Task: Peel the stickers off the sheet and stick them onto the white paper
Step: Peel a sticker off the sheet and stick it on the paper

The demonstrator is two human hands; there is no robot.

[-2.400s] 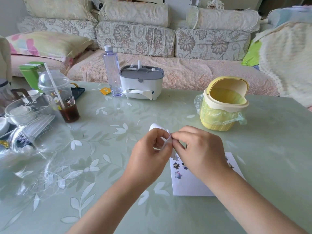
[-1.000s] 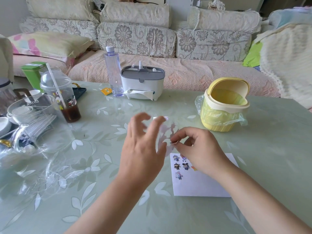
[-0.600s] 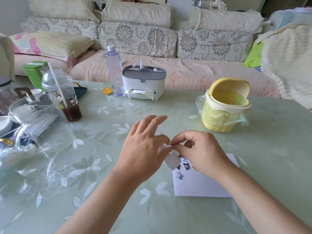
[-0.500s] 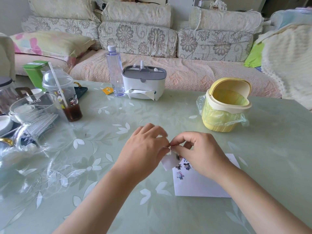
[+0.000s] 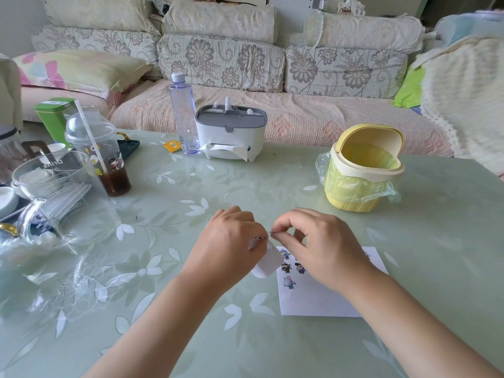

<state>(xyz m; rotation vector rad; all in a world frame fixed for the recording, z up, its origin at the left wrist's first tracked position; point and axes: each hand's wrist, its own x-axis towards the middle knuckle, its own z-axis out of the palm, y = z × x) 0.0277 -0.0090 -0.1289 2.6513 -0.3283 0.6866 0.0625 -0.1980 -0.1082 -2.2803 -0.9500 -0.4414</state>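
Small curled sticker sheet hangs at the far left corner of the white paper; the paper lies flat; cartoon stickers dot its far left part.

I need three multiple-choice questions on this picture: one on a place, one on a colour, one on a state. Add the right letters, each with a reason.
1. Where does the white paper lie?
A. on the sofa
B. on the table, partly under the right hand
C. in the cup

2. What colour is the small bin?
A. red
B. black
C. yellow

3. What is the left hand doing?
A. holding the sticker sheet
B. lying flat
C. gripping a bottle

Answers: 1 B, it lies flat below the right wrist; 2 C, its body is yellow; 3 A, the sheet hangs from its fingers.
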